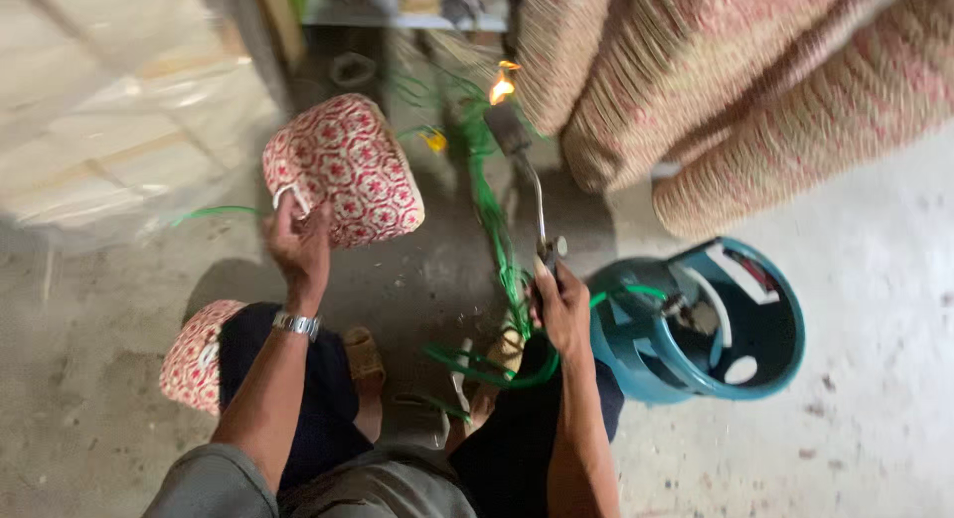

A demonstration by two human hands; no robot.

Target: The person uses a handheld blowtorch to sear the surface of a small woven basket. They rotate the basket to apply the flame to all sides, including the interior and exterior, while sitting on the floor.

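The round woven basket is cream, covered in a red star-and-flower lattice, with a white handle loop. A second woven basket beside the dark trousers carries the same red-on-cream pattern. The squat metal gas cylinder is teal. The thin hose is bright green. The torch flame burns orange-yellow. The stacked woven rolls are straw-coloured, flecked red.

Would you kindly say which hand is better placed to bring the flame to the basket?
Probably the right hand: it grips the torch, whose flame burns just beside the red-patterned basket. The left hand is holding that basket.
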